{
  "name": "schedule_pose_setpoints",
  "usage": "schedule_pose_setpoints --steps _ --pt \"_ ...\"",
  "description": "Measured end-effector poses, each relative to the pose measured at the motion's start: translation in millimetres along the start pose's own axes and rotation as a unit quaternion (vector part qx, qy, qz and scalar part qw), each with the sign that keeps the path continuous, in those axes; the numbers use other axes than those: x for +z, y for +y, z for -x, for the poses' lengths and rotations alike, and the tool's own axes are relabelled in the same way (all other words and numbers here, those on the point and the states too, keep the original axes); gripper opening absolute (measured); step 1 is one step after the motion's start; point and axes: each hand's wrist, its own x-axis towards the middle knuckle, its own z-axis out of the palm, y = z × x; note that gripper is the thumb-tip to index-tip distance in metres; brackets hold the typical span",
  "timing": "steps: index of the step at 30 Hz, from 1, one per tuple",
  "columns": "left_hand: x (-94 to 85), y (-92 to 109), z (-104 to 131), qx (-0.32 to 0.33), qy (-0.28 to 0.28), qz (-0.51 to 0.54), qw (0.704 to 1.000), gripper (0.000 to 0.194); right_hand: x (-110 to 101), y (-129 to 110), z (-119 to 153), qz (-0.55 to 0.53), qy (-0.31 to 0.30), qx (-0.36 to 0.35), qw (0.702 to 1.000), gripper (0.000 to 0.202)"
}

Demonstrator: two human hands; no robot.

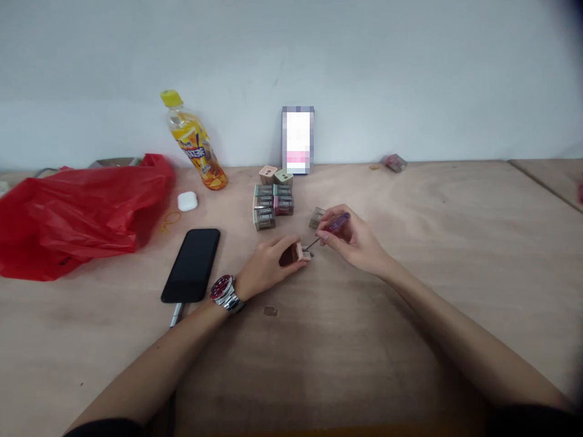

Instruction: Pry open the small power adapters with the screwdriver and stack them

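Note:
My left hand [266, 264] is closed around a small pale pink pencil sharpener [300, 251], holding it against the table. In my right hand [353, 240] is a screwdriver with a purple handle [337, 223], gripped like a pen. Its thin metal shaft points down and left, and the tip meets the sharpener's exposed side; the exact contact is too small to make out. Just behind my right fingers sits a smoky clear sharpener container [316, 218], partly hidden. A small brownish translucent piece [270, 311] lies on the table, nearer to me than the left hand.
Several sharpeners [273, 203] stand grouped beyond my hands, two with twin holes. A phone [298, 141] leans on the wall. To the left are a black phone [191, 265], white earbud case [187, 201], drink bottle [195, 145] and red bag [86, 218]. Another sharpener [395, 162] lies far right.

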Motion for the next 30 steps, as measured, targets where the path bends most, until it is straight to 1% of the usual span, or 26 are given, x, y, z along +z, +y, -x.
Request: schedule_pose_setpoints --steps 2,5,10,13,17,26,28,30 --pt "-0.4 0.3 -0.4 0.002 -0.001 -0.001 1.000 0.044 2.2 6.1 1.8 -0.029 -0.031 0.007 0.999 0.024" --pt "-0.6 0.2 -0.7 0.007 -0.004 0.000 1.000 0.044 6.9 10.5 3.4 -0.001 -0.073 0.013 0.997 0.014" --pt "0.2 -1.2 -0.3 0.009 -0.006 0.003 1.000 0.044 14.2 11.4 3.5 0.026 -0.094 -0.006 0.995 0.011" --pt "0.9 -1.9 0.1 0.008 -0.005 0.003 1.000 0.044 15.9 12.0 3.2 0.047 -0.095 -0.016 0.994 0.015" --pt "1.2 -1.8 0.3 0.006 -0.004 0.002 1.000 0.045 16.5 12.9 4.0 0.049 -0.088 -0.023 0.995 0.019" --pt "1.9 -2.7 0.5 0.012 0.002 0.000 1.000 0.045 16.5 13.7 5.1 0.057 -0.075 -0.013 0.995 0.023" --pt "2.2 -2.2 0.7 0.012 0.002 -0.002 1.000 0.045 16.0 14.6 5.3 0.040 -0.061 -0.004 0.997 0.023" --pt "2.0 -0.8 0.9 0.017 0.008 -0.005 1.000 0.044 15.3 15.8 5.5 -0.001 -0.031 0.020 0.999 0.020"
